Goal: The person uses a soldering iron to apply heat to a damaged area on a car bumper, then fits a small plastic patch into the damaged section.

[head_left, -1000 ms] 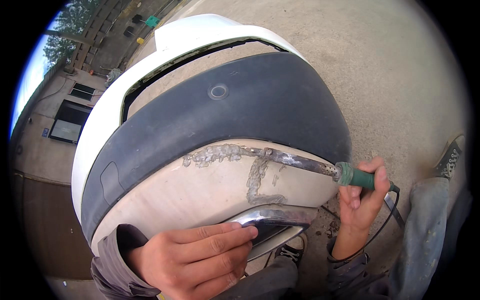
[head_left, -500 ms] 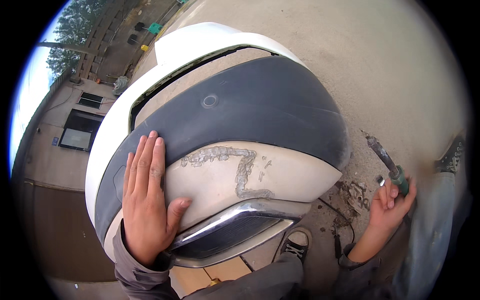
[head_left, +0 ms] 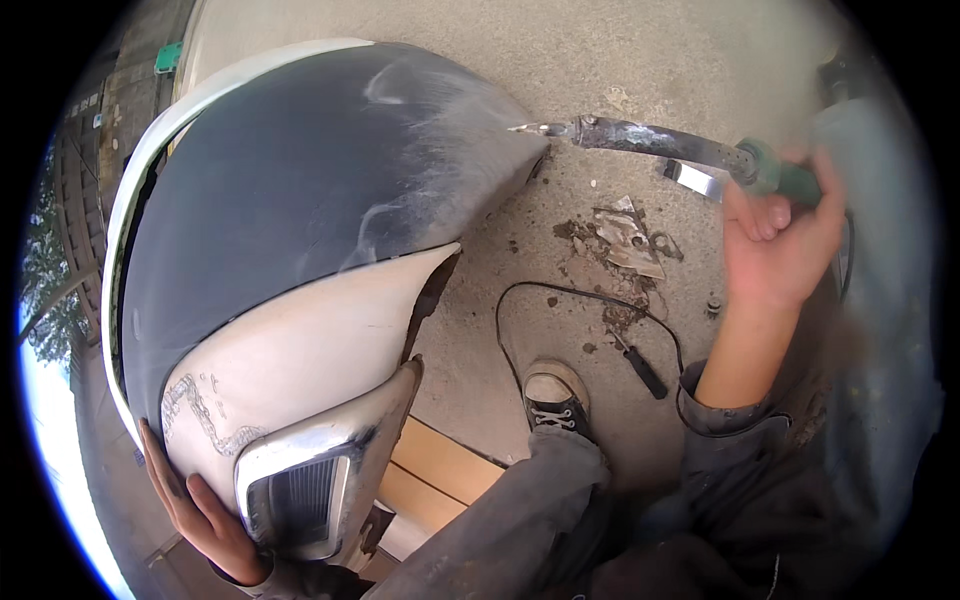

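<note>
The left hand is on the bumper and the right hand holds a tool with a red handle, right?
The handle is green, not red, in the head view. The left hand is on the bumper, and the right hand holds the tool.

An outdoor car-body repair yard is indicated: soldering iron [head_left: 660,140] gripped in the right hand [head_left: 782,225], car bumper [head_left: 290,170] set left of that grip, screwdriver [head_left: 645,373] and scraps [head_left: 628,240] strewn below-left on concrete [head_left: 600,60], trees [head_left: 52,345] and sky [head_left: 58,440] seen far left.
</note>
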A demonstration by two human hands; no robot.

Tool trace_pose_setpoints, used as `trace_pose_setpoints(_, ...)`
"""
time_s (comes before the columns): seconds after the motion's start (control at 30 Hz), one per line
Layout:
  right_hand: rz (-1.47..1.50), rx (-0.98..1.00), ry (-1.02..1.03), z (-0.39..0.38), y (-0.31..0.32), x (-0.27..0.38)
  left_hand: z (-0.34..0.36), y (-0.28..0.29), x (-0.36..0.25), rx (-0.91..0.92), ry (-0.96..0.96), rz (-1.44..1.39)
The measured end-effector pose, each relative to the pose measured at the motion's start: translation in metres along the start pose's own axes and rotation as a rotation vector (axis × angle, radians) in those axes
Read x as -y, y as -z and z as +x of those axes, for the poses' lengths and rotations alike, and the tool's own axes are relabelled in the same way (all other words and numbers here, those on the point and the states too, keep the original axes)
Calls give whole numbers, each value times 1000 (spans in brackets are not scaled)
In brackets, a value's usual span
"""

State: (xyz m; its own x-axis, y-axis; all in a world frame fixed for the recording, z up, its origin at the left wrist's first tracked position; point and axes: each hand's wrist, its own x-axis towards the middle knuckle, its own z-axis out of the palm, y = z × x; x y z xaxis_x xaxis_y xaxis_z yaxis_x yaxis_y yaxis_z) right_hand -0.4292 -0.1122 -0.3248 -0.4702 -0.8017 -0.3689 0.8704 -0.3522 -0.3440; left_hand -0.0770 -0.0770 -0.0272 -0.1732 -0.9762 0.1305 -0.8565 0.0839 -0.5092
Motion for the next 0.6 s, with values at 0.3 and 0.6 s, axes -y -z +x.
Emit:
trace_pose_setpoints(0.3,-258,76,324,6,8,17,-11,-13,6,-131,223,-378)
trace_pose_setpoints(0.6,-615,216,640,-36,-72,11,-54,-52,-112,-212,-598,-1020)
